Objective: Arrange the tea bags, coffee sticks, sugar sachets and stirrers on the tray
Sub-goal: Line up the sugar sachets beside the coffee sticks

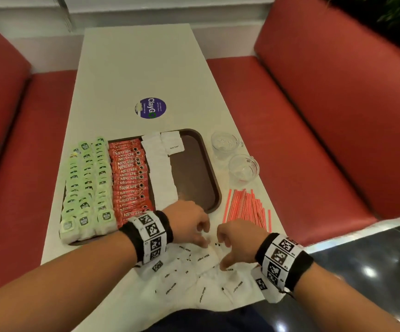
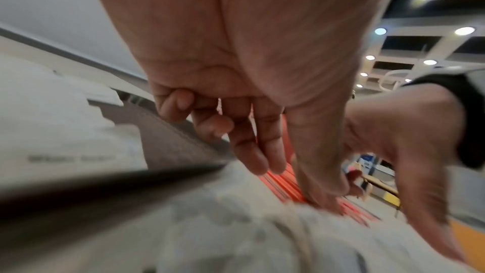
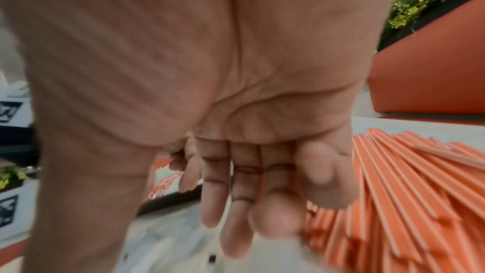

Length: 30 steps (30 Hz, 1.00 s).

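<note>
- The tray (image 1: 212,188), brown, sat mid-table from my head view, its right part bare.
- Green tea bags (image 1: 86,185) filled the tray's 9 o'clock side in three rows, running over its left rim.
- Red coffee sticks (image 1: 130,178) lay just beside them toward 3 o'clock, in one overlapping column.
- White sugar sachets (image 1: 160,173) formed the next column, with a second column of one or two started at the tray's 12 o'clock end.
- More loose sugar sachets (image 1: 201,279) lay heaped on the table (image 1: 132,68) at 6 o'clock of the tray, under both my hands.
- My left hand (image 1: 189,224) hovered over that heap, fingers loosely curled downward; I could not tell whether they pinched a sachet.
- My right hand (image 1: 237,240) hung beside it, fingers loosely bent, thumb pointing down at the heap; I saw nothing gripped.
- Red-and-white stirrers (image 1: 248,207) lay fanned on the table at 4 o'clock of the tray.
- Two glass cups (image 1: 243,167) stood at 3 o'clock, off the tray.
</note>
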Tool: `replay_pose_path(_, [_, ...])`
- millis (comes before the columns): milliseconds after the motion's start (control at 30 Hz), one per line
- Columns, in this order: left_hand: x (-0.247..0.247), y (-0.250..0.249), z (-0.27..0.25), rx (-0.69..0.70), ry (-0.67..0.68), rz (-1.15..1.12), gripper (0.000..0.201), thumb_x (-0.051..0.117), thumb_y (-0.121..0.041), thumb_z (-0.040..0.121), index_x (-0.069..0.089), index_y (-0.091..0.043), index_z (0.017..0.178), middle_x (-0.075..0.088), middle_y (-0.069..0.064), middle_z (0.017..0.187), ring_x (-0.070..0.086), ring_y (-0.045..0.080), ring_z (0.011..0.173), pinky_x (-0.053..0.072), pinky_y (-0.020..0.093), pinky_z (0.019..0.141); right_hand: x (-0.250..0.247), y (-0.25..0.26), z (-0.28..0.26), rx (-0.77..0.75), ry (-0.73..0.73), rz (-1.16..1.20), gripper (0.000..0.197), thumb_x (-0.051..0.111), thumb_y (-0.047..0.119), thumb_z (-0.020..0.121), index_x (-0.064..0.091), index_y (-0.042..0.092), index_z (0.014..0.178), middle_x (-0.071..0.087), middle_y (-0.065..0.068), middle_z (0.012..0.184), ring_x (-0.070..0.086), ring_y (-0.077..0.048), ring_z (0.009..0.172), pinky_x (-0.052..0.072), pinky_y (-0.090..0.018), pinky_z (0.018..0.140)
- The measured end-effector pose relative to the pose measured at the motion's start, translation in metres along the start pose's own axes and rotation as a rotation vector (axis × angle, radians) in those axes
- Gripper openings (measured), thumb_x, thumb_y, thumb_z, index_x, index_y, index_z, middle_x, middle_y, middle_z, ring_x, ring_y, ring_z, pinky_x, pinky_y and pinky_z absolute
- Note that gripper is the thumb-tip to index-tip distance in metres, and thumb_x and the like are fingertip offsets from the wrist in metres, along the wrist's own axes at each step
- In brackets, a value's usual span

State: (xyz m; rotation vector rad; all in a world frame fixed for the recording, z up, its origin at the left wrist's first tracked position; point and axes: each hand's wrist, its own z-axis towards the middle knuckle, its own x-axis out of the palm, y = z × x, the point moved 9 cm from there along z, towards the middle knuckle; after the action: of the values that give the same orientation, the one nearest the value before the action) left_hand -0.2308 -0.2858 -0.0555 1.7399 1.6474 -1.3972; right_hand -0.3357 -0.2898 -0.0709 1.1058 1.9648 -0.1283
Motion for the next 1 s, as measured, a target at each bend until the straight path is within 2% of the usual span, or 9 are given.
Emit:
replay_pose_path(133, [0.037, -0.012, -0.008, 0.000, 0.061, 0.135, 0.057, 0.067, -0.071, 0.072, 0.063, -0.029, 0.111, 0.065, -0.007, 0.099, 0.059, 0.017, 0.091, 0.052, 0.036, 0.081, 0.014, 0.004, -0.005, 0.012, -0.019, -0.086, 0.065, 0.085, 0.054, 0.067, 0.057, 0.024, 0.117, 0.063, 0.005, 0.103, 0.057, -0.018, 0.090, 0.048, -0.031, 0.074])
replay_pose_path(233, [0.044, -0.013, -0.009, -0.022, 0.067, 0.169, 0.050, 0.067, -0.067, 0.075, 0.060, -0.024, 0.101, 0.065, -0.002, 0.095, 0.059, 0.022, 0.087, 0.052, 0.038, 0.079, 0.016, 0.006, -0.004, 0.027, -0.052, -0.101, 0.057, 0.084, 0.046, 0.074, 0.057, 0.024, 0.119, 0.061, 0.004, 0.100, 0.056, -0.020, 0.092, 0.045, -0.032, 0.074])
replay_pose_path(367, [0.041, -0.006, -0.009, -0.082, 0.064, 0.116, 0.041, 0.070, -0.057, 0.079, 0.060, -0.025, 0.101, 0.060, -0.002, 0.089, 0.056, 0.021, 0.084, 0.048, 0.033, 0.075, 0.015, 0.011, 0.001, 0.017, -0.079, -0.073, 0.045, 0.081, 0.039, 0.079, 0.060, 0.023, 0.115, 0.059, 0.003, 0.100, 0.051, -0.018, 0.089, 0.040, -0.031, 0.074])
replay_pose_path(500, [0.039, 0.006, -0.013, -0.142, 0.054, 0.043, 0.035, 0.074, -0.051, 0.077, 0.059, -0.028, 0.098, 0.050, -0.008, 0.079, 0.052, 0.019, 0.080, 0.043, 0.031, 0.070, 0.013, 0.020, 0.011, -0.015, -0.077, -0.054, 0.039, 0.078, 0.036, 0.083, 0.063, 0.023, 0.117, 0.065, 0.001, 0.110, 0.058, -0.022, 0.102, 0.043, -0.031, 0.078])
replay_pose_path(600, [0.035, 0.012, -0.015, -0.158, 0.025, -0.012, 0.041, 0.076, -0.046, 0.078, 0.060, -0.028, 0.111, 0.056, -0.007, 0.087, 0.055, 0.018, 0.085, 0.042, 0.030, 0.073, 0.004, 0.026, 0.016, -0.050, -0.091, -0.010, 0.035, 0.074, 0.032, 0.087, 0.065, 0.022, 0.119, 0.067, 0.002, 0.116, 0.060, -0.020, 0.106, 0.044, -0.028, 0.082])
replay_pose_path(700, [0.025, 0.020, -0.020, -0.160, -0.025, -0.090, 0.046, 0.077, -0.043, 0.078, 0.058, -0.032, 0.118, 0.059, -0.008, 0.094, 0.055, 0.016, 0.088, 0.038, 0.028, 0.073, -0.005, 0.029, 0.018, -0.079, -0.112, 0.031, 0.029, 0.069, 0.033, 0.090, 0.064, 0.021, 0.116, 0.065, 0.004, 0.106, 0.057, -0.016, 0.093, 0.041, -0.027, 0.077])
replay_pose_path(800, [0.009, 0.029, -0.027, -0.137, -0.062, -0.144, 0.037, 0.074, -0.041, 0.082, 0.061, -0.030, 0.115, 0.066, -0.004, 0.103, 0.058, 0.016, 0.096, 0.040, 0.027, 0.076, -0.017, 0.028, 0.019, -0.087, -0.144, 0.096, 0.021, 0.065, 0.033, 0.092, 0.057, 0.021, 0.106, 0.061, 0.002, 0.100, 0.057, -0.019, 0.090, 0.048, -0.032, 0.077])
replay_pose_path(900, [-0.010, 0.043, -0.036, -0.104, -0.116, -0.219, 0.015, 0.071, -0.040, 0.086, 0.058, -0.036, 0.094, 0.062, -0.014, 0.089, 0.056, 0.007, 0.085, 0.041, 0.022, 0.072, -0.032, 0.023, 0.021, -0.078, -0.202, 0.167, 0.019, 0.065, 0.030, 0.093, 0.049, 0.020, 0.098, 0.058, 0.003, 0.093, 0.057, -0.019, 0.085, 0.043, -0.028, 0.067])
replay_pose_path(1000, [-0.031, 0.060, -0.042, -0.118, -0.197, -0.304, 0.010, 0.070, -0.039, 0.087, 0.063, -0.039, 0.094, 0.064, -0.019, 0.086, 0.058, -0.001, 0.079, 0.045, 0.021, 0.071, -0.049, 0.018, 0.026, -0.079, -0.284, 0.344, 0.022, 0.067, 0.022, 0.091, 0.050, 0.021, 0.106, 0.063, 0.005, 0.096, 0.062, -0.014, 0.078, 0.045, -0.023, 0.062])
